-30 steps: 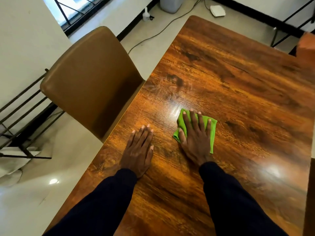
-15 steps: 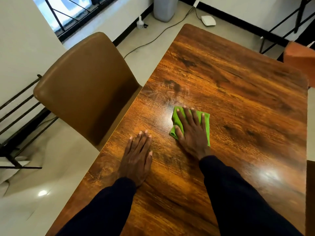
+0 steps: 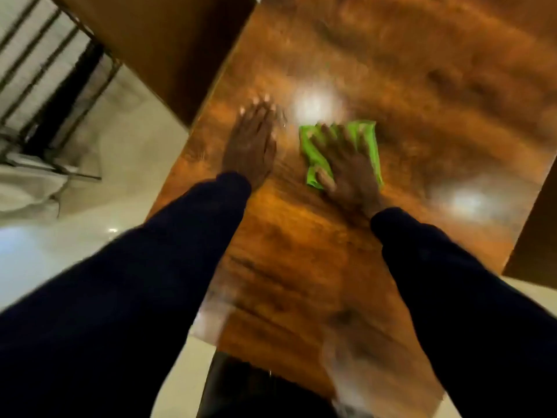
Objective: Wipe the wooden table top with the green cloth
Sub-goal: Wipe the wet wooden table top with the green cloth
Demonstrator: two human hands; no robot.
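Nearest, at 7 and 5 o'clock, two dark sleeves reach up over the wooden table top [image 3: 301, 251]. Beyond them, at about 11 o'clock of centre, the left hand [image 3: 251, 146] lies flat and empty on the wood. Just beside it, toward 1 o'clock, the right hand [image 3: 346, 164] presses the green cloth [image 3: 366, 137] down with spread fingers. This looks like mid-wipe; the next stroke likely needs steady downward pressure toward unwiped wood farther off, though blur hides which parts are done.
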